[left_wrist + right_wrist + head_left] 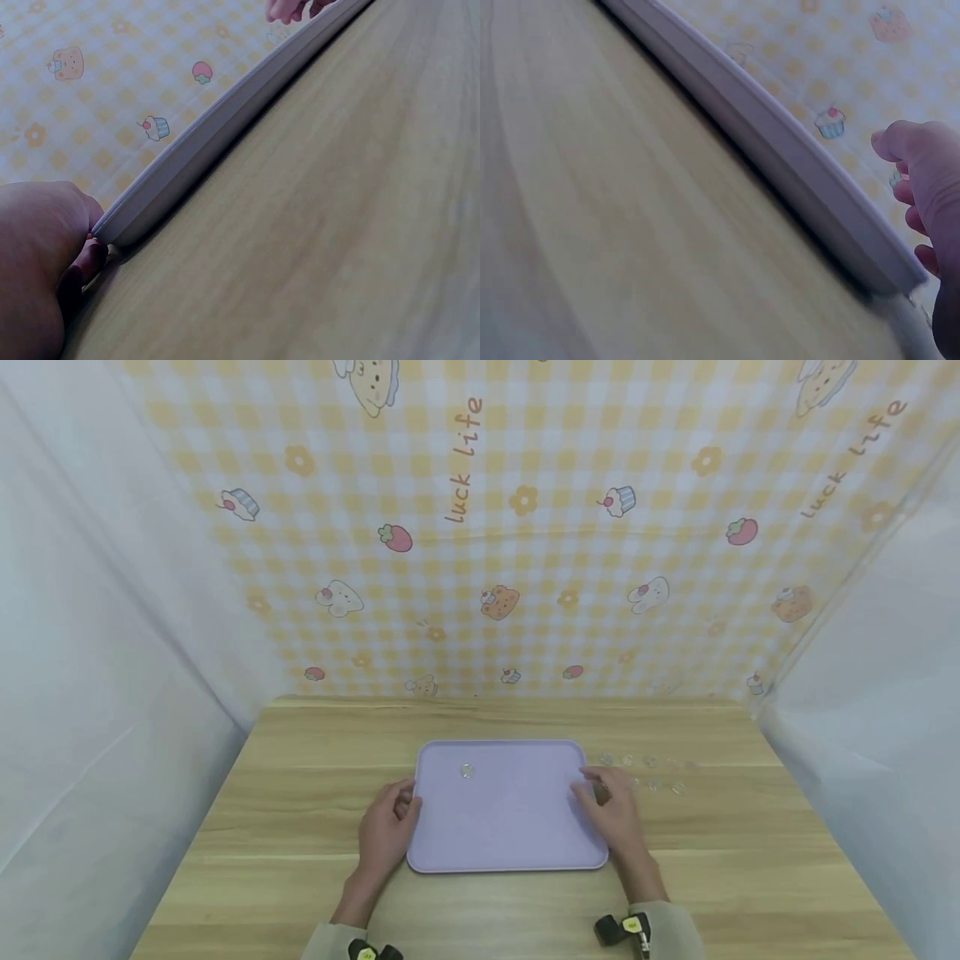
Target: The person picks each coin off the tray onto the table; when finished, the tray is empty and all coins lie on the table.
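A flat lilac tray (pixel 510 827) with a low raised rim lies on the wooden table. My left hand (pixel 386 827) grips its left edge; in the left wrist view the thumb is over the rim and fingers are below it. At the right edge, my right hand (pixel 617 810) hovers with thumb and fingers apart, its thumb reaching over the tray. In the right wrist view, the right hand's fingers (pixel 907 139) are loosely bent above the rim, with nothing seen between them. One small clear round piece (pixel 467 770) sits on the tray, towards its upper left.
Several small clear pieces (pixel 654 785) lie in rough rows on the table right of the tray, some partly behind my right hand. A yellow checked cloth (pixel 525 552) hangs at the table's back edge. White sheets (pixel 97 635) enclose both sides.
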Demonstrator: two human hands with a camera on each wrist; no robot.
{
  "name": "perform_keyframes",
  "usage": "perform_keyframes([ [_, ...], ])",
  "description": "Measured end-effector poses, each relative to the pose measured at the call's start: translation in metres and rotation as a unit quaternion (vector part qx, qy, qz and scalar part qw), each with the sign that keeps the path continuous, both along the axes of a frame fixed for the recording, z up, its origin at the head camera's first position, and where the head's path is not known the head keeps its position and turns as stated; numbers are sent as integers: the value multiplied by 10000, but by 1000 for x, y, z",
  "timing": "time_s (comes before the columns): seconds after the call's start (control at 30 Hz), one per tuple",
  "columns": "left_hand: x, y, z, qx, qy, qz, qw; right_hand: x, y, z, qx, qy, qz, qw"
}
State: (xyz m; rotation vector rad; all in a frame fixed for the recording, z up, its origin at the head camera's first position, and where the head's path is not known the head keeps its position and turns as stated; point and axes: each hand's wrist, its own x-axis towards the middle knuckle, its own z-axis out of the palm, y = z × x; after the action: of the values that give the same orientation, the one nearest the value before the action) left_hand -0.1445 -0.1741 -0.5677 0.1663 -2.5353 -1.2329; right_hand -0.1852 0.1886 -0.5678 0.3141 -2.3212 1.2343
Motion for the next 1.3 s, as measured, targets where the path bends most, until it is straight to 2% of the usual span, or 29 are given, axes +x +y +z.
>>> perform_keyframes([
  [0.13, 0, 0, 0, -27, -68, -23, 10000, -5, -11, 0, 115, 360, 262, 9989],
  [0.27, 0, 0, 1, 4, -53, -20, 10000, -9, -24, 6, 280, 420, 350, 9981],
  [0.53, 1, 2, -1, 37, -73, -2, 10000, -15, -57, 12, 423, 803, 634, 9939],
  [0.63, 1, 2, -1, 37, -79, -5, 10000, -16, -75, 12, 386, 649, 706, 9946],
  [1.0, 0, 3, 0, 92, -90, -63, 9999, -23, -132, 12, 268, -431, 1069, 9930],
  [1.1, -1, 2, 1, 78, -74, -61, 9999, -28, -146, 11, 440, -483, 1120, 9916],
  [1.3, -1, -2, 1, 40, -71, -85, 9999, -32, -165, 6, 895, -251, 1030, 9903],
])
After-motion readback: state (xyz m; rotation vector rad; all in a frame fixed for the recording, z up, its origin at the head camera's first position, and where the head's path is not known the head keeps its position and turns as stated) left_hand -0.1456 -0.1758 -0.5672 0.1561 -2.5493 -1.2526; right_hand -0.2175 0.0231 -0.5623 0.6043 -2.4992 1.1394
